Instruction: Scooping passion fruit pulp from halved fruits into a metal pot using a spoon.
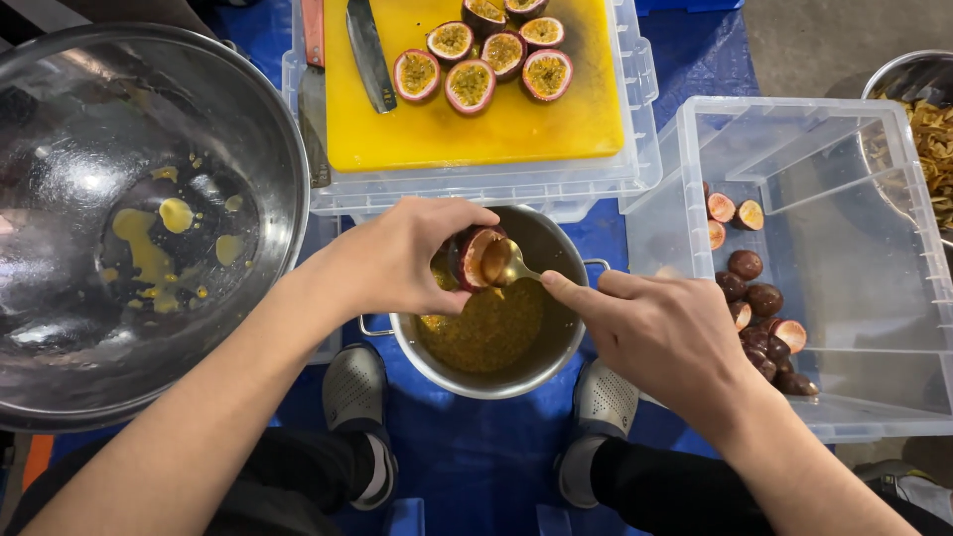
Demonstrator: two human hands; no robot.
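Looking down from the head camera, the middle of the frame is taken up by a steel pot (496, 342) sitting on blue sheeting between the person's shoes, already partly filled with yellow, seedy pulp. The left hand (402, 258) is curled closed around a halved passion fruit (472, 256), tipping its cut face toward the pot's upper rim, and the right hand (660, 333) pinches the handle of a small gold spoon (503, 262) whose bowl is pressed into the fruit's flesh. Judging by what lies about, the scooping is somewhere in the middle: six cut halves (491, 55) wait on the yellow cutting board (476, 124) at top centre, beside a knife (369, 55), while a good heap of emptied shells (759, 318) has piled up in the clear plastic bin (844, 397) on the right (a few of them lie open side up, pale inside). On the left a big steel bowl (238, 109) holds only smears and drips of yellow juice. At the upper right corner another metal bowl (898, 74) shows some tan shreds, too cropped to tell what they are.
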